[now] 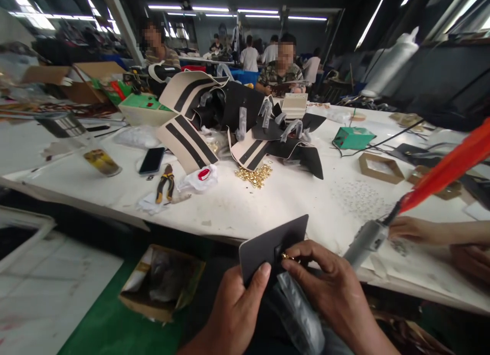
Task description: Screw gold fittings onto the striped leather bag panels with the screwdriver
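Note:
My left hand [240, 299] grips a black panel [260, 247] by its near edge, with the thumb lying on its face. At the panel's middle, thumb and forefinger of my right hand [329, 278] pinch a small gold metal fitting [285, 256] against a dark tab; its exact kind is too small to tell. Below the panel hangs a strip wrapped in clear plastic [300, 314]. Beyond my hands, a heap of small gold fittings [254, 176] lies on the white table [214, 217]. Behind it are piled black and cream striped panels [191, 143].
Pliers [165, 185], a phone [152, 161] and a glass [101, 161] stand or lie to the left. On the right are a green box [352, 138], a cardboard tray [381, 167] and another person's hand [411, 228]. An open carton [163, 281] sits below the table edge.

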A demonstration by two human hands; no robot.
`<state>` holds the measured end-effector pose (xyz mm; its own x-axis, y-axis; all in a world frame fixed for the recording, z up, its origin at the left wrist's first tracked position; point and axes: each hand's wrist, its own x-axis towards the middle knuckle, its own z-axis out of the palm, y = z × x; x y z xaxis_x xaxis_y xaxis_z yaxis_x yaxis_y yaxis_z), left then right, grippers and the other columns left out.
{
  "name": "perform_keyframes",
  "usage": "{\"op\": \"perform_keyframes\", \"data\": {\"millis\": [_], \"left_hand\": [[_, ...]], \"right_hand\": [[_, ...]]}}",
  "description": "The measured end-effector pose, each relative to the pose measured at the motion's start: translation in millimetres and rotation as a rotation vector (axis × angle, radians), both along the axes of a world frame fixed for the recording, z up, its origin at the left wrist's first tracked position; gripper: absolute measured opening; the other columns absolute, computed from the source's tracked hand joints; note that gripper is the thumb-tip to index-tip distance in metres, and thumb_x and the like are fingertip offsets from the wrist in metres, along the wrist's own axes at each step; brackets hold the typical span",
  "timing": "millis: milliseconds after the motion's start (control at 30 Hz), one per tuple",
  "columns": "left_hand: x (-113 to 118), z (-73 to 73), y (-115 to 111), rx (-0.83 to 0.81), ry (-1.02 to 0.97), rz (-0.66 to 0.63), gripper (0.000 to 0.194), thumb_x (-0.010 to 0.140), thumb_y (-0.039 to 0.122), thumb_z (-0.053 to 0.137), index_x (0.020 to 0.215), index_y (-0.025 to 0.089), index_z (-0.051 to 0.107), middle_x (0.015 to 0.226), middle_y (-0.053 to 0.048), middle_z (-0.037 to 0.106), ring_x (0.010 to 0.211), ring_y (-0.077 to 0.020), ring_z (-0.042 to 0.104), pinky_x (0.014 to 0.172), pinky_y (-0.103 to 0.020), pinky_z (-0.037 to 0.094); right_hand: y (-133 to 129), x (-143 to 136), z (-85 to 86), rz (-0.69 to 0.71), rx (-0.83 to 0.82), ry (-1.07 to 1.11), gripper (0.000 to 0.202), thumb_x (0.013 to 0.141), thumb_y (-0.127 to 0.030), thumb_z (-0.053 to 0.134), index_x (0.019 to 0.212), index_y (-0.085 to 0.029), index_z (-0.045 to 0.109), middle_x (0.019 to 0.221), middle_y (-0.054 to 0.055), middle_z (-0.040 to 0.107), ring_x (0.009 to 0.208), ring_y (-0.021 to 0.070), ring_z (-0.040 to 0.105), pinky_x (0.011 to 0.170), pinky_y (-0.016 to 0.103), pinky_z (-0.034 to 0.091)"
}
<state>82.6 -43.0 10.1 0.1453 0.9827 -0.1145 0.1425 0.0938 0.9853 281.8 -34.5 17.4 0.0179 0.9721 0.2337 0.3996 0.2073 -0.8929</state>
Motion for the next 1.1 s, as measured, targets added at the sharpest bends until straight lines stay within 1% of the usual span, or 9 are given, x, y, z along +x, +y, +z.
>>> {"op": "perform_keyframes", "data": {"millis": [167, 300, 467, 567, 633, 767, 900, 967, 1100], "left_hand": [[3, -7.3, 2, -0.017, 0.036, -0.004, 0.041, 0.102, 0.053, 0.064, 0.113, 0.020, 0.084, 0.104, -0.005, 0.086, 0.097, -0.0281, 0.078, 0.090, -0.030, 0.061], [5, -5.4, 3, 0.001, 0.056, -0.062, 0.041, 0.106, 0.051, 0.058, 0.117, 0.020, 0.082, 0.108, -0.005, 0.086, 0.101, -0.0267, 0.078, 0.094, -0.029, 0.060], [5, 0.0, 4, 0.188, 0.124, -0.114, 0.033, 0.110, 0.037, 0.051, 0.121, 0.025, 0.080, 0.105, -0.003, 0.084, 0.098, -0.0217, 0.078, 0.089, -0.024, 0.059], [4, -2.9, 4, 0.316, 0.164, -0.138, 0.033, 0.109, 0.030, 0.050, 0.127, 0.026, 0.077, 0.106, -0.004, 0.083, 0.090, -0.0203, 0.077, 0.089, -0.025, 0.059], [3, -7.1, 4, 0.339, 0.166, -0.173, 0.036, 0.109, 0.027, 0.048, 0.134, 0.027, 0.074, 0.113, -0.005, 0.082, 0.088, -0.0196, 0.077, 0.088, -0.025, 0.060], [2, -14.1, 3, 0.370, 0.172, -0.200, 0.039, 0.108, 0.023, 0.049, 0.142, 0.027, 0.069, 0.120, -0.007, 0.081, 0.102, -0.0224, 0.078, 0.092, -0.027, 0.061], [4, -14.8, 0, 0.447, 0.202, -0.142, 0.043, 0.107, 0.019, 0.050, 0.145, 0.030, 0.067, 0.123, -0.005, 0.081, 0.102, -0.0216, 0.079, 0.097, -0.027, 0.061], [6, -14.6, -1, 0.475, 0.199, -0.155, 0.046, 0.107, 0.017, 0.050, 0.148, 0.031, 0.064, 0.126, -0.004, 0.081, 0.104, -0.0211, 0.079, 0.096, -0.026, 0.061], [6, -17.0, -1, 0.514, 0.194, -0.168, 0.051, 0.105, 0.014, 0.053, 0.153, 0.031, 0.060, 0.132, -0.005, 0.079, 0.114, -0.0225, 0.078, 0.101, -0.026, 0.061]], "right_hand": [[3, 2, 1.0, -0.025, -0.027, -0.038, 0.014, 0.091, -0.039, 0.080, 0.085, -0.026, 0.080, 0.084, 0.001, 0.080, 0.077, 0.0195, 0.077, 0.066, 0.022, 0.058], [4, 3, 5.1, -0.017, -0.002, -0.099, 0.013, 0.092, -0.036, 0.080, 0.085, -0.025, 0.080, 0.084, 0.001, 0.080, 0.076, 0.0196, 0.077, 0.066, 0.023, 0.059], [6, 0, 6.1, 0.000, 0.104, -0.177, 0.008, 0.094, -0.026, 0.079, 0.087, -0.026, 0.077, 0.082, -0.002, 0.078, 0.073, 0.0159, 0.075, 0.068, 0.023, 0.057], [6, -1, 4.1, 0.033, 0.172, -0.230, 0.007, 0.097, -0.021, 0.076, 0.091, -0.026, 0.076, 0.087, -0.002, 0.078, 0.076, 0.0166, 0.075, 0.071, 0.025, 0.057], [5, -1, 3.2, 0.066, 0.182, -0.270, 0.008, 0.099, -0.020, 0.074, 0.095, -0.026, 0.076, 0.090, -0.001, 0.079, 0.079, 0.0177, 0.074, 0.073, 0.027, 0.057], [2, -1, 3.3, 0.092, 0.171, -0.274, 0.008, 0.101, -0.019, 0.072, 0.098, -0.026, 0.075, 0.095, 0.000, 0.079, 0.083, 0.0181, 0.075, 0.077, 0.027, 0.059], [-1, 0, 3.8, 0.087, 0.182, -0.216, 0.011, 0.100, -0.017, 0.071, 0.102, -0.026, 0.076, 0.097, 0.000, 0.079, 0.088, 0.0163, 0.076, 0.080, 0.024, 0.060], [0, 1, 2.7, 0.090, 0.185, -0.200, 0.011, 0.100, -0.016, 0.072, 0.101, -0.026, 0.077, 0.097, -0.001, 0.080, 0.087, 0.0155, 0.077, 0.080, 0.022, 0.060], [1, 1, -2.2, 0.022, 0.173, -0.182, 0.008, 0.097, -0.019, 0.077, 0.099, -0.027, 0.078, 0.093, -0.003, 0.081, 0.084, 0.0154, 0.078, 0.078, 0.022, 0.060]]}}
